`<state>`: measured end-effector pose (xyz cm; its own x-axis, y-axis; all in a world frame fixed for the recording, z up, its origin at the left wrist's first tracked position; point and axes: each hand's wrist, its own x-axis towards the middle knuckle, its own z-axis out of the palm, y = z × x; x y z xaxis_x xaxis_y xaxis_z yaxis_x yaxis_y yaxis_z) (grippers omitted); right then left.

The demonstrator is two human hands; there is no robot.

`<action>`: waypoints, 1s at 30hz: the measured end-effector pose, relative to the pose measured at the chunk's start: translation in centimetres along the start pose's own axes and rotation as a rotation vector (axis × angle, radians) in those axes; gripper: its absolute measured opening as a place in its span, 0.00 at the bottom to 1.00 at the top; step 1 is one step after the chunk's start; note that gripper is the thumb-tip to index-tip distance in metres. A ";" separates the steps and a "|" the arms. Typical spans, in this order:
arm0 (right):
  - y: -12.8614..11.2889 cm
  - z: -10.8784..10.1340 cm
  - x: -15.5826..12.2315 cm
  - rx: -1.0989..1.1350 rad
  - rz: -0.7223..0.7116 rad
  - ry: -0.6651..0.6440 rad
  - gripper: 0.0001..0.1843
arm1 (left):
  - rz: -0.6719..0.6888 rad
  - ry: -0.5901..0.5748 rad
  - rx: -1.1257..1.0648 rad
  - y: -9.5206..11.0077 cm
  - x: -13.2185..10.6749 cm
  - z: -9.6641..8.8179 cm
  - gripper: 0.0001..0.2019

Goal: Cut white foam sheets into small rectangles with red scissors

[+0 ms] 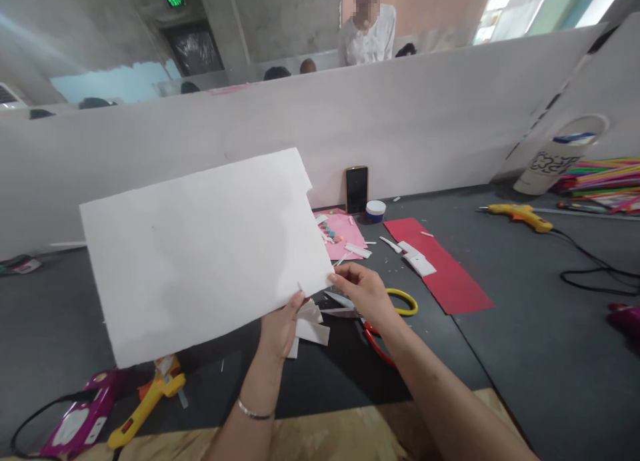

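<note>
A large white foam board sheet is held up tilted above the dark table, with a small notch near its upper right corner. My left hand grips its lower edge, thumb on the front and fingers hidden behind. At the lower right corner, my right hand pinches the sheet between thumb and fingers. Beneath the right hand lie scissors with one yellow and one red handle, blades partly covered. White offcuts lie just below the sheet, beside my left hand.
Red sheet and pink paper lie beyond my hands. A phone leans on the white partition near a small jar. Yellow glue guns lie right and near left, with cords. A person is behind the partition.
</note>
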<state>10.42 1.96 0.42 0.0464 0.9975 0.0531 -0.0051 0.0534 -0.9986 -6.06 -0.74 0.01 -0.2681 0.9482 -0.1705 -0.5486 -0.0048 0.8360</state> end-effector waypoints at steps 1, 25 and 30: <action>0.0 0.0 0.0 -0.003 0.002 0.001 0.16 | 0.003 -0.001 0.000 0.0 0.0 0.0 0.27; 0.5 0.4 -0.2 -0.016 -0.014 0.044 0.18 | 0.016 -0.064 0.028 0.0 -0.4 0.1 0.27; 0.4 0.3 -0.2 -0.027 -0.033 0.069 0.20 | 0.001 -0.072 0.044 0.1 -0.4 0.1 0.27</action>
<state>10.13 1.82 0.01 0.1149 0.9896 0.0866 0.0245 0.0843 -0.9961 -5.91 -1.07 0.25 -0.2102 0.9686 -0.1328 -0.5129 0.0064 0.8584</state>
